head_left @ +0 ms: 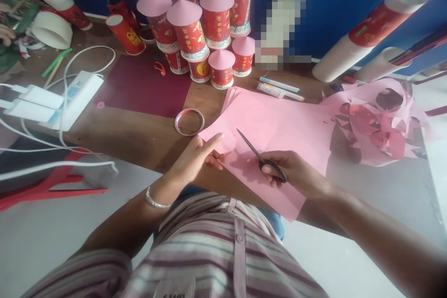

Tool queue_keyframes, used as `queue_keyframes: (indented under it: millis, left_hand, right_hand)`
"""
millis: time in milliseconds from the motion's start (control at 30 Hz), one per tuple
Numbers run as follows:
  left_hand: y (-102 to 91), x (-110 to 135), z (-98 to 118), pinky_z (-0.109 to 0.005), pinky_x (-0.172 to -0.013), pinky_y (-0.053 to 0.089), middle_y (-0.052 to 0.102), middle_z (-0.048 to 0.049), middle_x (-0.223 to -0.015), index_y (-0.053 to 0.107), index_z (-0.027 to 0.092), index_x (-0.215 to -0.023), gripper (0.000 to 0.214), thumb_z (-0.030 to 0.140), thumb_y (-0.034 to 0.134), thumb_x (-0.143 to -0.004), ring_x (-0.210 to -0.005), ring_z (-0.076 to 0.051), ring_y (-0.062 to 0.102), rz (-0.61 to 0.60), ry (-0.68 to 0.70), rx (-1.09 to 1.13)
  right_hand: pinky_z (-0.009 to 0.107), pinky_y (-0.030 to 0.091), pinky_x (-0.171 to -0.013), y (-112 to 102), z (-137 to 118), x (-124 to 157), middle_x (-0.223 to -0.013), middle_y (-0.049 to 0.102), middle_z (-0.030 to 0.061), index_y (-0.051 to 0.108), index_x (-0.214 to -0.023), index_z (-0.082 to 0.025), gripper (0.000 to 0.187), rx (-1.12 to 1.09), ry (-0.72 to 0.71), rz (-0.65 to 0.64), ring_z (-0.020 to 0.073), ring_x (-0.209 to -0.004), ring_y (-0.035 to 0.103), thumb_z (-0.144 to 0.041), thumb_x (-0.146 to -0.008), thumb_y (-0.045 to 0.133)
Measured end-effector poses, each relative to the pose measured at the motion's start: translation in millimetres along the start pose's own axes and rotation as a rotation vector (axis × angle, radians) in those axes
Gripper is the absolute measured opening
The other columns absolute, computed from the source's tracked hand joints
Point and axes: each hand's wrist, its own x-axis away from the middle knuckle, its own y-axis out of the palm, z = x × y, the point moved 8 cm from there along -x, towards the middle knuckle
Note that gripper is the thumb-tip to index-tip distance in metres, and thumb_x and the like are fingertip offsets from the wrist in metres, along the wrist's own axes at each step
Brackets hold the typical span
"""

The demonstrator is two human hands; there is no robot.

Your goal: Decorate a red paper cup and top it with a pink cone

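A large pink paper sheet (279, 130) lies over the front edge of the wooden table (139, 135). My left hand (195, 158) pinches the sheet's near left corner, thumb on top, fingers under it. My right hand (296, 172) grips black scissors (260, 156), blades slightly apart and pointing up-left into the paper near a curved cut. A silver bangle sits on my left wrist.
A tape ring (189, 121) lies left of the sheet. Red paper cups with pink cone lids (202, 28) cluster at the back. Pink paper scraps (377, 121) pile at right, beside cup stacks (370, 32) and pens (279, 88). A white power strip with cables (77, 98) sits at left.
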Motion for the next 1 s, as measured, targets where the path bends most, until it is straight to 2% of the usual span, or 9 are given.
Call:
queue_keyframes:
  millis: [100,167,333,433,533,667,800,1000]
  left_hand:
    - [-0.6,-2.9,0.5,-0.021,-0.046,0.054,0.069,-0.0055,-0.07,0.066,0.01,-0.098,0.048,0.055,0.074,-0.083,-0.057,-0.015,0.066,0.018,0.007,-0.036]
    - [0.3,-4.7,4.2,-0.02,-0.043,0.051,0.067,-0.0022,-0.07,0.065,0.013,-0.102,0.042,0.047,0.078,-0.08,-0.054,-0.013,0.064,0.034,0.046,-0.027]
    - [0.0,-7.5,21.0,-0.019,-0.039,0.045,0.062,0.0014,-0.061,0.064,0.015,-0.086,0.027,0.037,0.077,-0.078,-0.048,-0.011,0.058,0.107,0.124,-0.02]
    - [0.1,-8.8,35.6,-0.019,-0.039,0.043,0.062,0.0013,-0.062,0.065,0.016,-0.087,0.024,0.034,0.077,-0.077,-0.049,-0.011,0.058,0.116,0.18,-0.038]
    - [0.0,-10.5,47.6,-0.021,-0.04,0.042,0.06,0.0019,-0.058,0.065,0.016,-0.085,0.021,0.032,0.077,-0.078,-0.046,-0.011,0.054,0.104,0.231,-0.081]
    - [1.0,-12.5,59.3,-0.024,-0.043,0.041,0.055,0.0022,-0.051,0.065,0.016,-0.074,0.021,0.032,0.076,-0.079,-0.043,-0.011,0.051,0.077,0.303,-0.103]
    - [5.3,-14.6,64.6,-0.025,-0.044,0.042,0.054,0.0026,-0.049,0.062,0.017,-0.07,0.026,0.035,0.076,-0.082,-0.042,-0.011,0.051,0.051,0.303,-0.092]
    - [9.2,-16.3,66.2,-0.025,-0.039,0.04,0.054,0.0049,-0.051,0.063,0.017,-0.08,0.024,0.036,0.078,-0.079,-0.038,-0.01,0.047,0.048,0.311,-0.02]
  right_hand:
    - [0.024,0.044,-0.05,0.7,1.4,-0.3,-0.063,0.062,-0.0001,0.077,-0.097,-0.012,0.054,-0.01,-0.001,-0.007,0.0094,-0.055,0.055,-0.06,-0.073,0.085]
    - [0.025,0.045,-0.05,0.4,3.3,0.5,-0.065,0.062,0.0002,0.077,-0.102,-0.012,0.057,-0.022,-0.001,-0.006,0.01,-0.055,0.055,-0.06,-0.072,0.086]
    - [0.028,0.05,-0.053,-4.8,-2.3,10.6,-0.07,0.062,0.0008,0.075,-0.113,-0.014,0.056,-0.049,-0.072,0.043,0.011,-0.056,0.056,-0.056,-0.077,0.084]
    - [0.029,0.053,-0.056,-6.2,-9.2,18.2,-0.072,0.062,0.0009,0.075,-0.111,-0.015,0.049,-0.048,-0.119,0.07,0.0112,-0.057,0.056,-0.053,-0.081,0.081]
    - [0.03,0.054,-0.059,-1.7,-14.2,23.0,-0.073,0.062,0.0018,0.074,-0.116,-0.015,0.05,-0.032,-0.158,0.047,0.0127,-0.06,0.057,-0.054,-0.085,0.077]
    - [0.03,0.055,-0.061,1.6,-14.9,25.7,-0.075,0.063,0.0028,0.073,-0.118,-0.015,0.049,0.001,-0.176,0.056,0.0131,-0.063,0.059,-0.053,-0.087,0.075]
    - [0.029,0.055,-0.062,-0.7,-16.0,24.4,-0.076,0.066,0.0032,0.073,-0.121,-0.015,0.047,0.029,-0.207,0.086,0.0121,-0.063,0.059,-0.048,-0.087,0.076]
    - [0.032,0.056,-0.061,-11.3,-23.1,15.1,-0.077,0.065,0.0034,0.075,-0.121,-0.016,0.053,0.088,-0.202,0.127,0.0122,-0.062,0.057,-0.054,-0.084,0.077]
